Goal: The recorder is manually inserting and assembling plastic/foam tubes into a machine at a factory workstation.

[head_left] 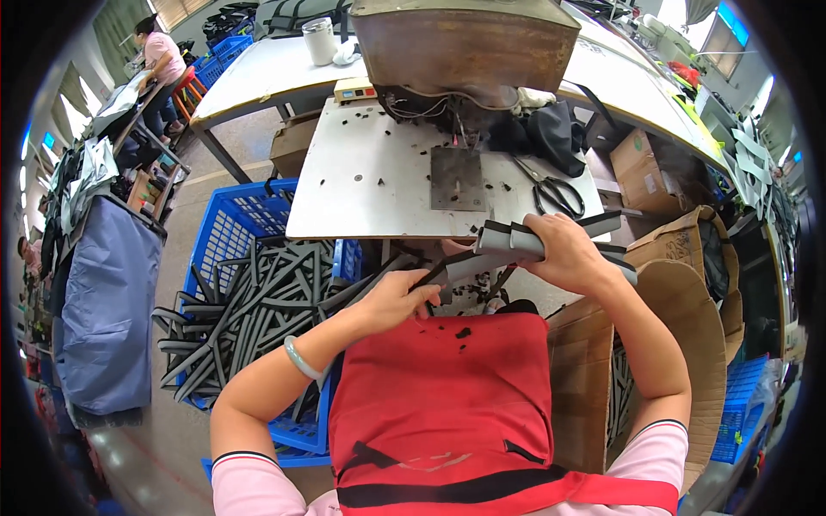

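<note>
My right hand (568,251) is closed over a bundle of grey padded strips (508,239) at the near edge of the white machine table (379,185). My left hand (397,299) grips the lower end of one grey strip (460,267) that runs up toward the bundle. Both hands hover above my red apron (439,387), which has small black scraps on it. A metal plate (457,178) sits on the table under the brown machine head (465,43).
A blue crate (237,228) on my left is piled with several grey strips (249,301). Black scissors (555,193) lie on the table's right side. Cardboard boxes (680,258) stand at my right. A person sits at far left by a long white table (267,69).
</note>
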Available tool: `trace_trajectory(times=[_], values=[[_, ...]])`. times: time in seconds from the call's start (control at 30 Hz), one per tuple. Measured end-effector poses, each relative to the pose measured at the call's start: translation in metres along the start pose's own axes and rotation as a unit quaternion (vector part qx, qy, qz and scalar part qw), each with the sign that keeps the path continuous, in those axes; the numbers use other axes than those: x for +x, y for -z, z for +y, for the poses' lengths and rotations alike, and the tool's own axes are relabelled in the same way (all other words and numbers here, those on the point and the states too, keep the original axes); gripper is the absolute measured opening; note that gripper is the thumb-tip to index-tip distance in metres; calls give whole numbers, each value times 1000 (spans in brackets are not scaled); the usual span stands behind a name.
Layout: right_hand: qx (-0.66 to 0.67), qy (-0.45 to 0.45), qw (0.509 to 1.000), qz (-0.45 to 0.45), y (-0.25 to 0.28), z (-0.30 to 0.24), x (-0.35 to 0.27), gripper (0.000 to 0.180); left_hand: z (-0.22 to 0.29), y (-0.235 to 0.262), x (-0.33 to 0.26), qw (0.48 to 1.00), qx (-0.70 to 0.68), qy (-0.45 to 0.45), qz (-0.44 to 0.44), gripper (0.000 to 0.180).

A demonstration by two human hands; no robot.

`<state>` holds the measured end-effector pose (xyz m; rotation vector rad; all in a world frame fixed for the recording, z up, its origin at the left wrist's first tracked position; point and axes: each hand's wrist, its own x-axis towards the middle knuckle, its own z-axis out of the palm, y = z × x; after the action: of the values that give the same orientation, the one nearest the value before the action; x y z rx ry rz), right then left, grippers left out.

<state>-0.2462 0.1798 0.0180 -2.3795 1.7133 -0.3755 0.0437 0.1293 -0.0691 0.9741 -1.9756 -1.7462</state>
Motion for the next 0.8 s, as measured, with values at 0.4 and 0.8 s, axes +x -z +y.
trace_trajectory(times=[0.4, 0.8], values=[[88, -138, 986, 43, 37, 25, 12, 73, 88, 57, 62, 993, 45, -60, 87, 29], [110, -158, 978, 78, 33, 46, 37, 73, 87, 68, 96, 993, 25, -20, 117, 29]])
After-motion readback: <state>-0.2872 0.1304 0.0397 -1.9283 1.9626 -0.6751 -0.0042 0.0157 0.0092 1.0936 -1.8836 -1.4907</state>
